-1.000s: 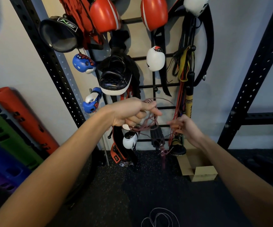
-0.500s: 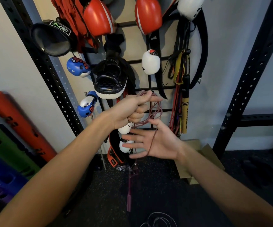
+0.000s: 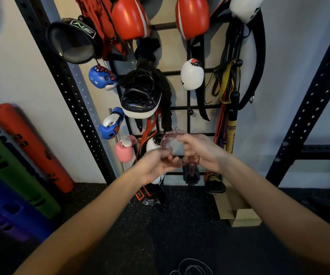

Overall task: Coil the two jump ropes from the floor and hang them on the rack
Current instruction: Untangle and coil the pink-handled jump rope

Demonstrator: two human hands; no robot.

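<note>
A thin reddish jump rope (image 3: pixel 169 138) is gathered in loops between both hands, in front of the lower bars of the black wall rack (image 3: pixel 188 108). My left hand (image 3: pixel 156 165) grips the bottom of the coil with curled fingers. My right hand (image 3: pixel 197 149) pinches the coil's top right, and strands run under its palm. Motion blur hides the rope's handles. A second, grey jump rope (image 3: pixel 192 266) lies in loose loops on the dark floor at the bottom edge of the view.
The rack holds red (image 3: pixel 129 16), white (image 3: pixel 192 74), blue (image 3: pixel 102 77) and pink (image 3: pixel 123 149) boxing gloves, a black pad (image 3: pixel 140 96), straps and bands (image 3: pixel 229 82). A cardboard box (image 3: pixel 239 215) sits on the floor at the right. Coloured foam rollers (image 3: pixel 27 143) lean at the left. Black perforated uprights (image 3: pixel 306 108) flank the rack.
The rope's hanging tail has been drawn up into the coil. My right hand went from open below the coil to gripping its right side. My left hand dropped lower.
</note>
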